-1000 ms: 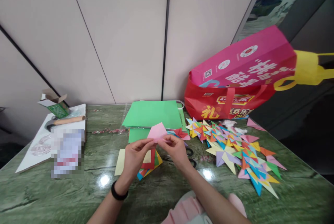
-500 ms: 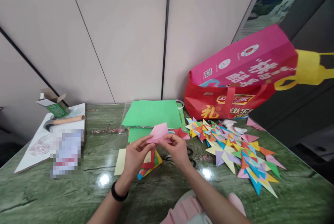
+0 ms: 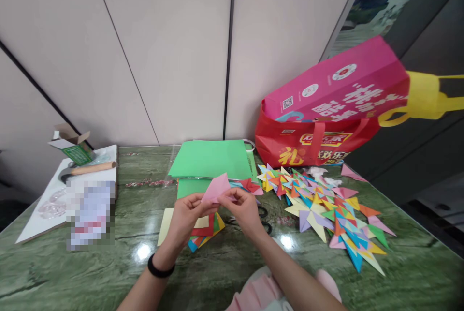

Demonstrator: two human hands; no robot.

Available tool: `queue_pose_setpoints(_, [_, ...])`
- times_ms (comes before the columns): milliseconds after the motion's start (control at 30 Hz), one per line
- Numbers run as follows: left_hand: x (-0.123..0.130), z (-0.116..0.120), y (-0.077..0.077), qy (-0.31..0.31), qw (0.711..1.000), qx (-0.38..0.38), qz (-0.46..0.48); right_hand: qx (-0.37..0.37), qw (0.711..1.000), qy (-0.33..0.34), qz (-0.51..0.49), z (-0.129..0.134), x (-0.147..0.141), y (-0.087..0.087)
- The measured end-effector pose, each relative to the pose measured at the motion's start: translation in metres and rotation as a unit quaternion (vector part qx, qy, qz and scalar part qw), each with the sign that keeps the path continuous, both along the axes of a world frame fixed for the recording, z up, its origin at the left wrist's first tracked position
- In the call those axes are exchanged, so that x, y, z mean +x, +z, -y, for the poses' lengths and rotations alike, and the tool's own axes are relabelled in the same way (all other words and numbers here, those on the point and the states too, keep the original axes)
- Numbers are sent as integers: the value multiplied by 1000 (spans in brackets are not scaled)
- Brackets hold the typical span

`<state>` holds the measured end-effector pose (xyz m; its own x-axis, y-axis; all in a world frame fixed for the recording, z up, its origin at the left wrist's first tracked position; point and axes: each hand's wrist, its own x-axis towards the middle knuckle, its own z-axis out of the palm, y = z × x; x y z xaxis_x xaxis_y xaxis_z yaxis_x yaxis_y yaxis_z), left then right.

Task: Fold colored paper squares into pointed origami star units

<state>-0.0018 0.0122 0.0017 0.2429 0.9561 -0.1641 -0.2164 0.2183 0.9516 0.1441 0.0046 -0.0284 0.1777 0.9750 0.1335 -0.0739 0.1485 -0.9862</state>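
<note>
A partly folded piece of pink paper (image 3: 216, 187) is held up between both hands, above the green table (image 3: 145, 219). My left hand (image 3: 184, 216) pinches its lower left edge with thumb and fingers. On the other side, my right hand (image 3: 243, 208) pinches the lower right edge. Below them lie small coloured paper sheets (image 3: 208, 233) and a pale yellow sheet (image 3: 166, 221), partly covered by my left hand. Scissors with black handles (image 3: 266, 219) lie on the table, partly hidden behind my right hand.
Green sheets (image 3: 213, 156) are stacked at the back. Many folded paper pieces (image 3: 322, 204) spread over the right side, before a red bag (image 3: 286, 137) holding a pink box (image 3: 333, 79). At left, a white board (image 3: 43, 214) carries a wooden-handled tool (image 3: 94, 168) and a small green box (image 3: 78, 151).
The pink paper has shifted slightly left and tilted, its top corner now lower and more to the left. Both hands keep their pinch on it. The camera view has moved a little.
</note>
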Motion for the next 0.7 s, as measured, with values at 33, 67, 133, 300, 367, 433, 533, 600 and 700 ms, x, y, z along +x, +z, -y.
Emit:
queue_pose_setpoints(33, [1,1,0,4,1000,-2,2,0,1000,-2,-1,0,0,1])
queue_pose_setpoints(67, [1,1,1,9,1000,-4,5,0,1000,-5,-1,1,0,1])
queue_pose_setpoints(133, [3,2,1,15,1000,-8,9,0,1000,-10,-4,1,-1,3])
queue_pose_setpoints(300, [4,4,-1,25,1000,-5,15,-6,1000,-13,-6,2,-1,4])
queue_pose_setpoints(367, [4,4,-2,22,1000,0,13,-8,1000,-16,-9,1,-1,2])
queue_pose_setpoints(433, [3,3,-2,13,1000,3,8,-7,1000,-16,-16,1,-1,1])
queue_pose_setpoints(533, [3,2,0,-5,1000,11,1,-7,999,-18,-27,0,0,0])
queue_pose_setpoints(600, [3,2,2,-16,1000,23,8,-11,999,-19,-28,-1,1,1])
queue_pose_setpoints(700, [3,3,5,-26,998,48,24,-18,999,-20,-28,0,1,2])
